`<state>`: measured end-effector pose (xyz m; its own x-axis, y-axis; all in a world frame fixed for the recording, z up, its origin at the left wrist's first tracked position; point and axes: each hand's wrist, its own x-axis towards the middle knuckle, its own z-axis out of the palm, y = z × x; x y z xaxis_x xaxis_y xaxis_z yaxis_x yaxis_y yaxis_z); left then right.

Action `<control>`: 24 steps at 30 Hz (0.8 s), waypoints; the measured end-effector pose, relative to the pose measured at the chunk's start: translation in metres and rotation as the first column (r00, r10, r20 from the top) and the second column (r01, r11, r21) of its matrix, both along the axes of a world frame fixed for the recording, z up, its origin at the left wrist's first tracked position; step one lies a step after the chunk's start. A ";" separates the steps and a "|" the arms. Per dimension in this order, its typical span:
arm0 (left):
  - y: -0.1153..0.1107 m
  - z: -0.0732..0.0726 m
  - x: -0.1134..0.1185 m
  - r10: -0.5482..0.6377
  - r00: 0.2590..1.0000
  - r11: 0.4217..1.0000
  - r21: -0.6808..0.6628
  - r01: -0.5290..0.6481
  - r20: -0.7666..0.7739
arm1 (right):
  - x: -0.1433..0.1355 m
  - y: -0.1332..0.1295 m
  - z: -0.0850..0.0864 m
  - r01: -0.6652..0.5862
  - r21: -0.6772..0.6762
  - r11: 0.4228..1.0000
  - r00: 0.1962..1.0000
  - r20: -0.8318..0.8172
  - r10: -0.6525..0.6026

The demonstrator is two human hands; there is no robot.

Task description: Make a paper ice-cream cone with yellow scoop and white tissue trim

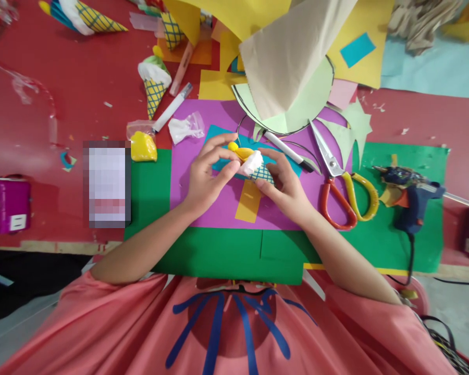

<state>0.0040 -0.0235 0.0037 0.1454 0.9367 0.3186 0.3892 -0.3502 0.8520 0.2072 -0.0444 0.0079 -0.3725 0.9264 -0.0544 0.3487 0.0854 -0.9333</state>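
Between my two hands is a small craft ice cream cone (251, 163) with a blue-lined cone, a white clay band, a yellow top and a yellow ball. My right hand (287, 183) is closed round the patterned cone part. Thumb and fingers of my left hand (213, 174) pinch the white and yellow clay end. Under the hands lie a blue sheet (214, 136) and an orange strip (247, 204) on purple paper (187, 208). A black-and-white marker (287, 149) rests just beyond my right hand.
Scissors (332, 172) lie open at the right, beside a blue glue gun (412, 200) with its cord. At the left are a phone (107, 185), yellow clay (144, 146), a bag of white clay (186, 127) and another finished cone (155, 86). Paper scraps fill the back.
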 end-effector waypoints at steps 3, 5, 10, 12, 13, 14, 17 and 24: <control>0.001 0.002 -0.001 0.039 0.998 0.997 0.065 -0.035 -0.057 | -0.002 0.000 0.002 0.053 -0.049 0.997 0.997 -0.049 -0.055; 0.001 0.003 -0.001 0.047 0.990 0.993 0.118 -0.032 -0.132 | -0.004 0.000 0.004 0.076 -0.048 0.996 0.996 -0.035 -0.078; 0.000 0.003 -0.001 0.069 0.974 0.987 0.155 -0.035 -0.218 | -0.007 -0.002 0.006 0.067 0.021 0.998 0.996 0.055 -0.068; 0.000 0.003 -0.001 0.069 0.970 0.988 0.152 -0.034 -0.233 | -0.008 -0.003 0.007 0.057 0.046 0.997 0.995 0.077 -0.060; 0.000 0.003 -0.001 0.066 0.970 0.988 0.149 -0.031 -0.235 | -0.008 -0.004 0.007 0.053 0.054 0.997 0.995 0.086 -0.058; 0.000 0.003 -0.001 0.058 0.972 0.989 0.147 -0.024 -0.227 | -0.008 -0.005 0.007 0.051 0.060 0.997 0.994 0.092 -0.056; 0.000 0.003 -0.001 0.023 0.985 0.987 0.159 0.005 -0.171 | -0.007 -0.006 0.009 0.040 0.056 0.998 0.996 0.076 -0.044; 0.001 -0.005 -0.003 -0.010 0.998 0.977 0.213 0.022 -0.056 | -0.005 0.001 0.010 -0.070 -0.351 0.934 0.921 -0.383 -0.075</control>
